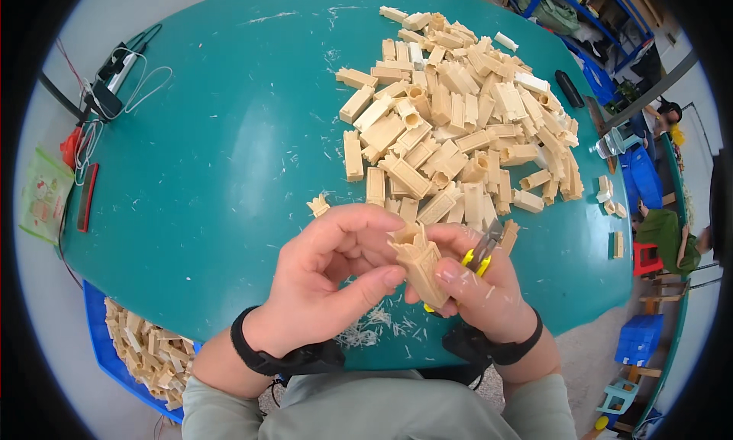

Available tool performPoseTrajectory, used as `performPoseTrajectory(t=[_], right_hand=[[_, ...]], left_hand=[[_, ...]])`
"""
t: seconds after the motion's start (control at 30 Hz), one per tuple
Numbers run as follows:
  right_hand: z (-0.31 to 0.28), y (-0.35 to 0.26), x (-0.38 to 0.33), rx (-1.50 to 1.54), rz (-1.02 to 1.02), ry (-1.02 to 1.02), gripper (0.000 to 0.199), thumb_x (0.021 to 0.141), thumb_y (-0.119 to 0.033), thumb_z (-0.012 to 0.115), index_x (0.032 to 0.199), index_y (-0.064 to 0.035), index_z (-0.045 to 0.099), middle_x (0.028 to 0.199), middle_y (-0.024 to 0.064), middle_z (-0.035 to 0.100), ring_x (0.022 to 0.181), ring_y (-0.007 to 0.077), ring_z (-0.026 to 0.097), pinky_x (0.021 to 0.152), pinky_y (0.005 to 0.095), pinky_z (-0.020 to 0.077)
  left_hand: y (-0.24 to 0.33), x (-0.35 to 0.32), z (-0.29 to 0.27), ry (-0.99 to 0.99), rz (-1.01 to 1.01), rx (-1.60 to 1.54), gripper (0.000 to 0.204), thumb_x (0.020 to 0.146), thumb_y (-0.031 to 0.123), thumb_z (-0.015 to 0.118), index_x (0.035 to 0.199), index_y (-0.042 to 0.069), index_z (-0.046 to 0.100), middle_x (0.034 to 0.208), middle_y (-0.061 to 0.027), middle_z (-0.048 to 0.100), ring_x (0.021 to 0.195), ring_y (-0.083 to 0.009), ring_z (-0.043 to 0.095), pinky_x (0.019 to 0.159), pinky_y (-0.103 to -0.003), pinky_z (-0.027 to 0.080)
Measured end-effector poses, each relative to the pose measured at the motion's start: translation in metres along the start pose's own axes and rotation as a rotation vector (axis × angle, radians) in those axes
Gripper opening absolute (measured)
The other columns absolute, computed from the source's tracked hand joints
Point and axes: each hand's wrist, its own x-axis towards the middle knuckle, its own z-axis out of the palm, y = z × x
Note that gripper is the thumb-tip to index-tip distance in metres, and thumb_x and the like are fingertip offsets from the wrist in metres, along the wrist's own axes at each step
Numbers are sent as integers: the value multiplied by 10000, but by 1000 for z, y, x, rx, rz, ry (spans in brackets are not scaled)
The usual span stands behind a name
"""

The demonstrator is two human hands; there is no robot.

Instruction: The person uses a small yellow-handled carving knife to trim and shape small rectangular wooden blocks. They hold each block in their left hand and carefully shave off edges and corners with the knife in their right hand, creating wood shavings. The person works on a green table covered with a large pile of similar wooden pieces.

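In front of me a small beige hollow plastic piece (420,268) stands tilted between my hands, its jagged open end up and a raised panel on its side. My left hand (324,276) curls around its left side, thumb and fingertips at the piece. My right hand (489,291) pinches the piece's lower right side with the thumb. That same hand also holds a yellow-and-black utility knife (482,255), with its blade end pointing up and away from the piece. Thin pale shavings (382,325) lie on the table below my hands, and a few flecks stick to my right hand.
A big heap of similar beige pieces (458,119) covers the far right of the green table (229,173). A blue bin (103,348) of more pieces stands at lower left. A power strip (118,77) with cables lies far left. A clear bottle (611,144) is at right.
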Motion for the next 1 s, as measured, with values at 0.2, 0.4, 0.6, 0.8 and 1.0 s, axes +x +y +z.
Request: performPoseTrajectory(t=[0.2,0.4,0.6,0.8,1.0], right_hand=[[-2,7,2,-43,-17,15,387,899,-219,508,1220,-12,440,785,31,586,564,46,438,499,192,353],[1,19,11,-258,-409,357,372,910,-221,476,1211,-14,406,831,27,499,600,42,421,569,177,349],[-10,23,4,-478,-578,259,205,905,-198,485,1018,-28,459,842,71,511,603,92,436,577,219,366],[9,16,5,-826,-593,297,164,838,-185,595,852,-34,532,678,102,539,543,251,531,484,312,425],[10,14,4,-939,-643,280,196,797,-206,650,807,-41,543,658,92,548,516,253,535,439,319,409]], left_hand=[[-3,-3,-1,-7,-23,39,239,813,-52,581,1044,-12,531,943,-57,601,822,-109,607,717,-245,489],[-9,-5,-3,130,97,104,203,800,-67,591,993,-28,538,922,-81,610,798,-112,610,695,-235,505],[-8,-3,3,230,215,3,166,814,-90,556,972,-44,536,956,-176,621,858,-176,623,730,-278,527],[-14,-6,6,168,262,20,194,814,-118,531,993,-46,531,1012,-217,608,946,-254,611,801,-353,510],[-17,-7,9,166,294,97,246,783,-153,532,1000,-37,544,1020,-239,602,928,-272,615,803,-369,496]])
